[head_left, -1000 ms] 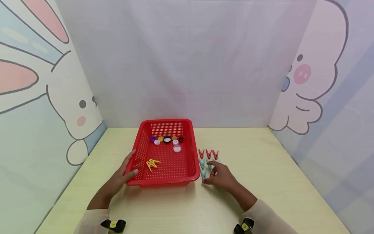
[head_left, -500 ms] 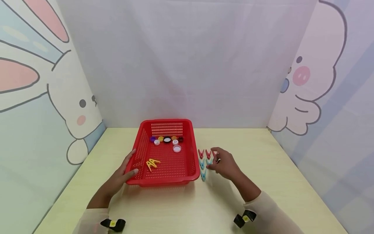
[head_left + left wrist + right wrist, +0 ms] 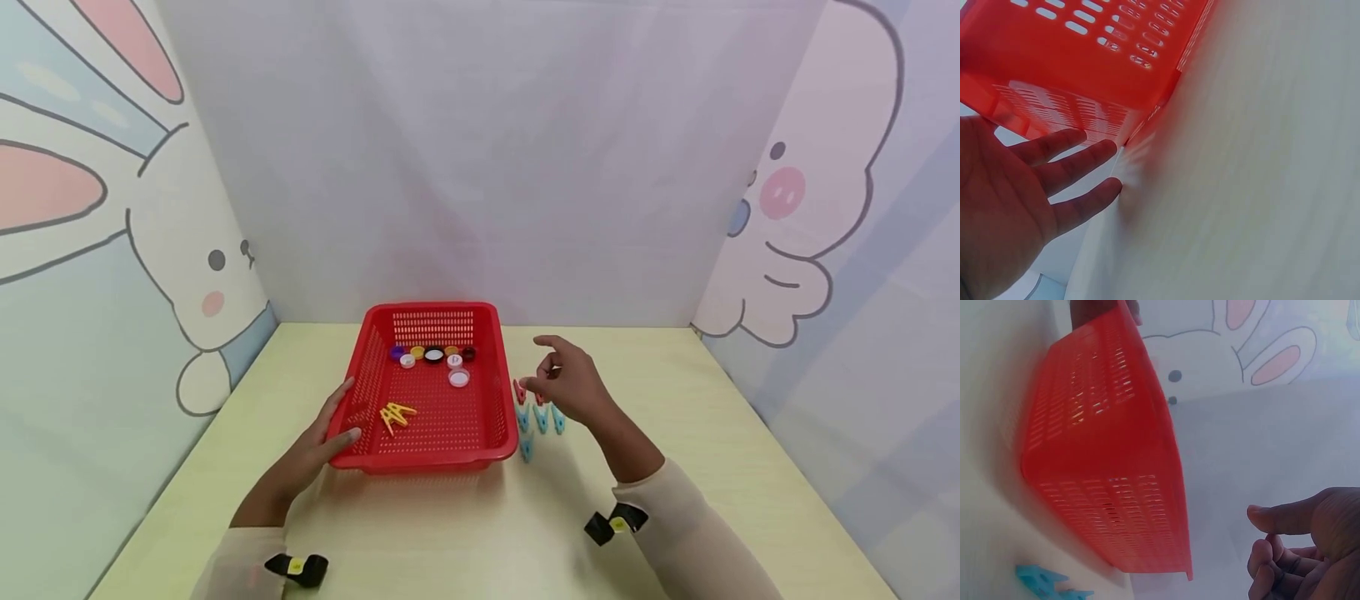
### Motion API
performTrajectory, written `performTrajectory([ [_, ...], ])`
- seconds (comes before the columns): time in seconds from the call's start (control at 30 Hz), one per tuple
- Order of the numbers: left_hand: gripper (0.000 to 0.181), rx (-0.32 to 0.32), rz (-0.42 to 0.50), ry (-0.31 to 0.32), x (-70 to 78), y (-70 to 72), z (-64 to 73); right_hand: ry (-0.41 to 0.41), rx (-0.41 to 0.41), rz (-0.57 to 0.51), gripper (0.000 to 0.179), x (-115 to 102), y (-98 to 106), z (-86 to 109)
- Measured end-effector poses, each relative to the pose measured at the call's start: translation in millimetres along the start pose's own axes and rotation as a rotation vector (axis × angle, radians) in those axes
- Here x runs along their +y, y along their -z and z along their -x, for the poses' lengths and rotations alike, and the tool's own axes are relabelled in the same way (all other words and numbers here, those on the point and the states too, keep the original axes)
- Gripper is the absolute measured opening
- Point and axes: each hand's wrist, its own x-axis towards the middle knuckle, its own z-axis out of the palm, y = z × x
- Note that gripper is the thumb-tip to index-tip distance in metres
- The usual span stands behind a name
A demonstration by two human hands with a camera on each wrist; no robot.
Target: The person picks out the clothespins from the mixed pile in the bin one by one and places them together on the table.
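Observation:
A red plastic basket (image 3: 421, 460) with slotted sides stands on the table. My left hand (image 3: 303, 458) holds its left rim, thumb laid over the edge; in the left wrist view three fingers extend outside the wall. My right hand (image 3: 572, 383) is raised just right of the basket, thumb and index finger apart, nothing between them. Below it lie blue clothespins (image 3: 542, 418) in a row, with another blue clothespin (image 3: 527, 447) nearer. Red clothespins (image 3: 521, 392) lie behind, partly hidden by the right hand. Yellow clothespins (image 3: 396, 415) lie inside the basket.
Several bottle caps (image 3: 433, 355) in white, black, yellow, purple and dark red sit toward the basket's far end. The pale table (image 3: 645, 375) meets a plain backdrop behind and cartoon-printed side panels (image 3: 795, 192) left and right.
My right hand has moved from the blue clothespins away from me, past the red ones, and now hovers higher, uncovering the blue row. My left hand stays on the basket.

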Motion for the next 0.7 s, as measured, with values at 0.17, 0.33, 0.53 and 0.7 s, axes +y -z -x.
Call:
performTrajectory([
  [0.17, 0.104, -0.001, -0.006, 0.003, 0.5, 0.3, -1.7, 0.001, -0.009, -0.02, 0.074, -7.8, 0.8, -6.7],
  [0.33, 0.103, -0.006, -0.009, 0.005, 0.1, 1.2, -2.2, -0.032, -0.03, -0.047, 0.074, -15.2, -2.9, -12.3],
  [0.53, 0.105, 0.001, -0.014, 0.018, -1.3, 1.4, -4.3, -0.035, -0.062, -0.075, 0.075, -24.2, -12.1, -25.1],
  [0.7, 0.104, -0.011, -0.009, 0.012, 0.4, 1.2, -5.7, -0.039, -0.106, -0.108, 0.072, -30.2, -19.6, -31.1],
])
